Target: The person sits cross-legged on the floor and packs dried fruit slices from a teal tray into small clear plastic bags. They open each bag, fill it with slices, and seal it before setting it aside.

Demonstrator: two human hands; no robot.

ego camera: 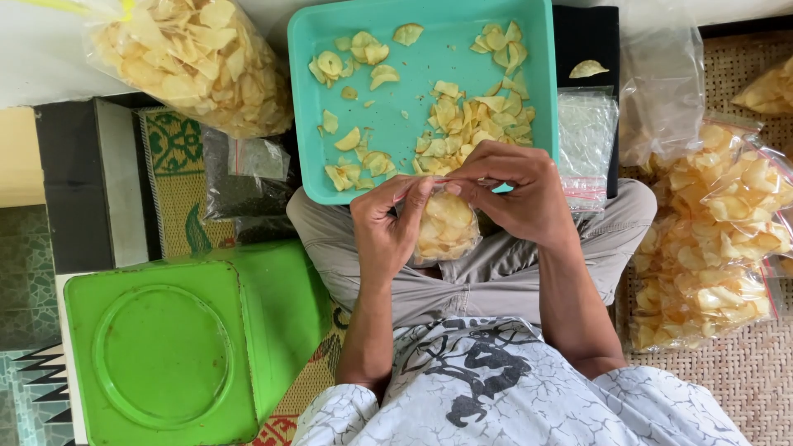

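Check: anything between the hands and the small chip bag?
Nothing visible. The left hand and right hand both grip the bag at its top edge, directly over the lap, just in front of the teal tray.

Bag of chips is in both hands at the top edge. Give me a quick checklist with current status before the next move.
1. Both hands on the bag top: left hand and right hand pinch the small chip bag at its top edge. Ok.
2. Bag filled: chips reach close to the top. Ok.
3. Top strip fully closed: fingers cover it. Cannot tell.
4. Chips left on the teal tray: plenty. Ok.
5. Empty bags at hand beside the tray. Ok.
6. Stray chip off the tray. Not ok.
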